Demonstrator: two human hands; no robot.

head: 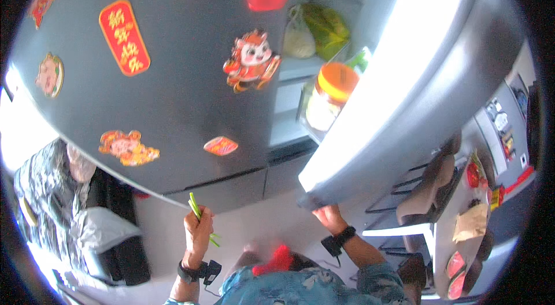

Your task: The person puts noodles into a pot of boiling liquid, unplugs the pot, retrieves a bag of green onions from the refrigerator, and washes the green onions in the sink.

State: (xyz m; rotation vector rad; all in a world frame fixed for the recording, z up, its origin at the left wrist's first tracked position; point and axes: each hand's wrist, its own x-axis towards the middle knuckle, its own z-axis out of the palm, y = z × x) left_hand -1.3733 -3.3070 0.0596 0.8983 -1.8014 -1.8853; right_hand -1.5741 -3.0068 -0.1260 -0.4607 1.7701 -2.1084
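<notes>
My left hand (199, 221) is closed around a few thin green stalks (194, 206), which stick out above and below the fist. My right hand (330, 217) is at the lower edge of the refrigerator door (403, 110), which stands ajar on the right; its fingertips are partly hidden behind the door. A jar with an orange lid (338, 82) sits in the door shelf. Inside the fridge are a tied plastic bag (299, 38) with pale contents and a yellow-green bag (327, 30). The other door (173, 101), grey with red and gold festive stickers, is closed.
Black and silvery bags (104, 231) stand at the left beside the fridge. To the right are a long table (442, 235) with a brown paper bag (470, 222) and red items on it, and chairs (425, 192) alongside. Pale floor (247, 222) shows below the fridge.
</notes>
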